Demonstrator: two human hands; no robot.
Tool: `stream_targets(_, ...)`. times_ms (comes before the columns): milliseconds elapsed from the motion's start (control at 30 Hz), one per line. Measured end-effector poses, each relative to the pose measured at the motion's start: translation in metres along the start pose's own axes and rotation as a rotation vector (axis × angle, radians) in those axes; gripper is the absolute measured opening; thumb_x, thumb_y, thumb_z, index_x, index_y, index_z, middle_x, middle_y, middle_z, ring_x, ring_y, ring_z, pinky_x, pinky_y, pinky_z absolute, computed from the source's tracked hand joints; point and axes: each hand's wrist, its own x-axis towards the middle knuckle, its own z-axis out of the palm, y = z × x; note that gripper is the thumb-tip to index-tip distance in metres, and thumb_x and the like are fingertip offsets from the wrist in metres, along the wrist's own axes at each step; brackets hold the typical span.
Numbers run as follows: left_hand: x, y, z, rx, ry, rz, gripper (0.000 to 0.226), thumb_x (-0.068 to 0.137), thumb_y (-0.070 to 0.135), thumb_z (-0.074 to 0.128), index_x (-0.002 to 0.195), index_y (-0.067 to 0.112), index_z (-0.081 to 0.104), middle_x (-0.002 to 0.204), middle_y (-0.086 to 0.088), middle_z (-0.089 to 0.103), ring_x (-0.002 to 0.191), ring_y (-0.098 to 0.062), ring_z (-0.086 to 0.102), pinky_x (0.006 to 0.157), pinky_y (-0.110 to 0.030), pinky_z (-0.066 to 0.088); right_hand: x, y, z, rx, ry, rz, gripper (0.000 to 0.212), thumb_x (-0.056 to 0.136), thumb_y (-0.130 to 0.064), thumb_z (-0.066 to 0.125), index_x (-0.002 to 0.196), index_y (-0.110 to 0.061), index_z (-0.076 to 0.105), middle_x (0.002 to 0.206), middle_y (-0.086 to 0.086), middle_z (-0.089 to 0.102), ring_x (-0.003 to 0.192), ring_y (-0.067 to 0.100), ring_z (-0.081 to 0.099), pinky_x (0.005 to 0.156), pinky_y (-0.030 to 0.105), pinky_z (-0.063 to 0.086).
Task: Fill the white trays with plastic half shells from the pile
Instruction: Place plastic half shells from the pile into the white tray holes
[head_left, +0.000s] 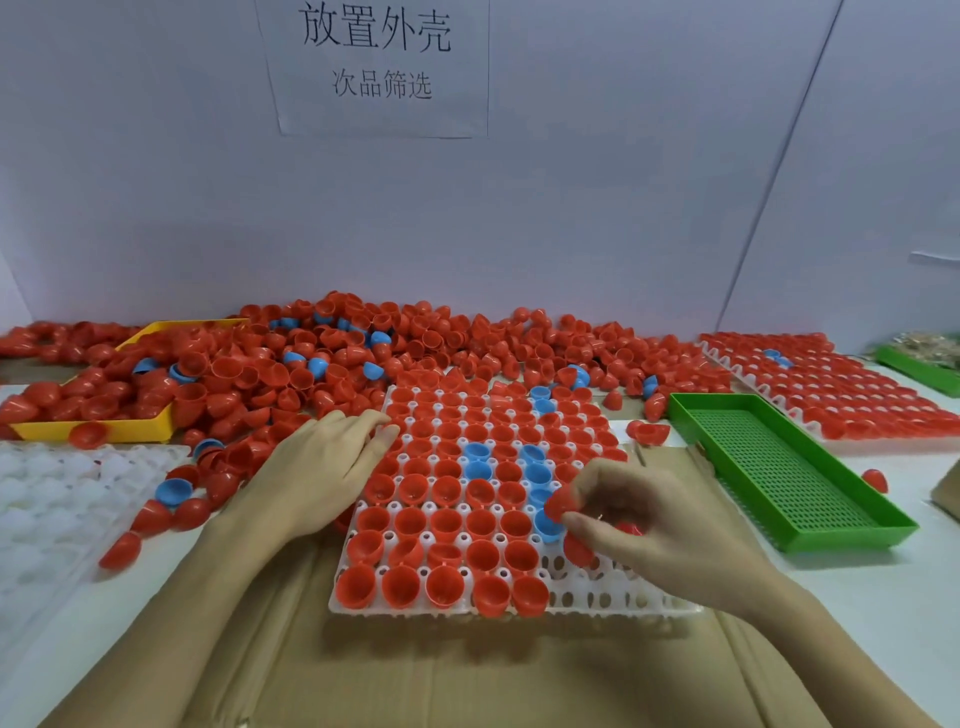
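Trays first: an empty white tray (57, 499) lies at the desk's left edge, a yellow tray (156, 423) behind it. The left hand (317, 467) rests flat with straight fingers on the middle white tray (613, 597), mostly filled with red and blue half shells. The right hand (654, 525) pinches a red half shell (558, 503) above it; the pile (363, 353) lies behind, a green tray (779, 467) to the right

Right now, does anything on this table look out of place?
Yes: a few blue shells sit among the red ones in the white tray, and loose red shells lie scattered beside the green tray.
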Motion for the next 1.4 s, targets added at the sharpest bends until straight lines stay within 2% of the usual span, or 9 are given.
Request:
stream_targets(167, 0.001, -0.004, 0.002, -0.037, -0.015, 0.0, 0.061, 0.102, 0.066, 0.014, 0.137, 0.036, 0.053, 0.106, 0.011, 0.061, 0.105, -0.011, 0.059, 0.094, -0.033, 0.049, -0.008, 0.004, 0.025, -0.308, 0.167, -0.031, 0.019, 0.09, -0.049, 0.078, 0.086, -0.032, 0.072, 0.076, -0.013, 0.068, 0.07, 0.013, 0.063, 0.062, 0.014, 0.043)
stream_targets(300, 0.001, -0.006, 0.003, -0.078, -0.033, 0.002, 0.064, 0.1, 0.069, 0.013, 0.138, 0.037, 0.054, 0.105, 0.015, 0.059, 0.103, -0.006, 0.057, 0.092, -0.03, 0.047, -0.016, 0.011, 0.039, -0.425, 0.291, -0.096, 0.024, 0.088, -0.053, 0.078, 0.079, -0.033, 0.07, 0.072, -0.013, 0.056, 0.069, 0.009, 0.053, 0.059, 0.01, 0.037)
stream_targets(567, 0.001, -0.008, 0.003, -0.072, -0.048, 0.007, 0.072, 0.098, 0.072, 0.01, 0.14, 0.033, 0.053, 0.112, 0.015, 0.061, 0.107, -0.002, 0.054, 0.094, -0.03, 0.046, -0.016, 0.007, 0.033, -0.515, 0.043, -0.026, 0.027, 0.086, -0.071, 0.063, 0.084, -0.045, 0.064, 0.084, -0.015, 0.053, 0.081, 0.01, 0.053, 0.068, 0.02, 0.045)
stream_targets(733, 0.001, -0.006, 0.002, -0.082, -0.051, 0.004, 0.068, 0.1, 0.07, 0.014, 0.141, 0.033, 0.054, 0.108, 0.018, 0.058, 0.104, -0.001, 0.053, 0.092, -0.027, 0.045, -0.014, -0.002, 0.026, -0.451, 0.039, -0.008, 0.028, 0.089, -0.063, 0.069, 0.08, -0.037, 0.064, 0.079, -0.012, 0.053, 0.073, 0.01, 0.051, 0.065, 0.017, 0.04)
stream_targets(933, 0.0, -0.006, 0.001, -0.098, -0.057, 0.006, 0.07, 0.098, 0.071, 0.012, 0.138, 0.033, 0.055, 0.107, 0.017, 0.06, 0.103, -0.001, 0.055, 0.09, -0.025, 0.044, 0.016, -0.016, 0.005, -0.456, 0.107, -0.007, 0.035, 0.097, -0.058, 0.054, 0.074, -0.033, 0.063, 0.061, -0.01, 0.056, 0.062, 0.004, 0.055, 0.06, 0.013, 0.042)
stream_targets(1067, 0.0, -0.008, 0.002, -0.105, -0.048, -0.01, 0.067, 0.098, 0.071, 0.011, 0.137, 0.037, 0.053, 0.105, 0.017, 0.059, 0.102, -0.002, 0.057, 0.087, -0.025, 0.043, 0.078, 0.005, -0.012, -0.431, 0.183, 0.0, 0.028, 0.105, -0.038, 0.057, 0.082, -0.027, 0.068, 0.064, -0.012, 0.06, 0.055, 0.002, 0.055, 0.054, 0.014, 0.042)
stream_targets(1167, 0.001, -0.006, 0.003, -0.103, -0.039, -0.009, 0.064, 0.099, 0.07, 0.011, 0.136, 0.038, 0.053, 0.104, 0.017, 0.059, 0.101, -0.004, 0.058, 0.089, -0.027, 0.046, 0.137, 0.039, -0.024, -0.543, 0.257, 0.073, 0.022, 0.107, -0.029, 0.059, 0.105, -0.014, 0.074, 0.095, -0.001, 0.068, 0.08, 0.006, 0.061, 0.072, 0.017, 0.049)
stream_targets(1233, 0.001, -0.005, 0.002, -0.104, -0.05, -0.012, 0.067, 0.098, 0.071, 0.01, 0.138, 0.038, 0.052, 0.109, 0.016, 0.059, 0.107, -0.006, 0.058, 0.095, -0.03, 0.048, 0.174, 0.061, -0.026, -0.597, 0.272, 0.126, 0.021, 0.106, -0.021, 0.058, 0.114, -0.009, 0.073, 0.11, 0.007, 0.068, 0.096, 0.017, 0.06, 0.09, 0.033, 0.052)
stream_targets(1400, 0.001, -0.004, -0.002, -0.079, -0.041, 0.008, 0.07, 0.097, 0.068, 0.01, 0.142, 0.035, 0.052, 0.111, 0.017, 0.054, 0.107, -0.002, 0.053, 0.101, -0.028, 0.044, 0.236, 0.091, -0.018, -0.645, 0.21, 0.156, 0.028, 0.102, -0.005, 0.052, 0.115, -0.006, 0.077, 0.121, 0.012, 0.073, 0.114, 0.027, 0.065, 0.104, 0.041, 0.052)
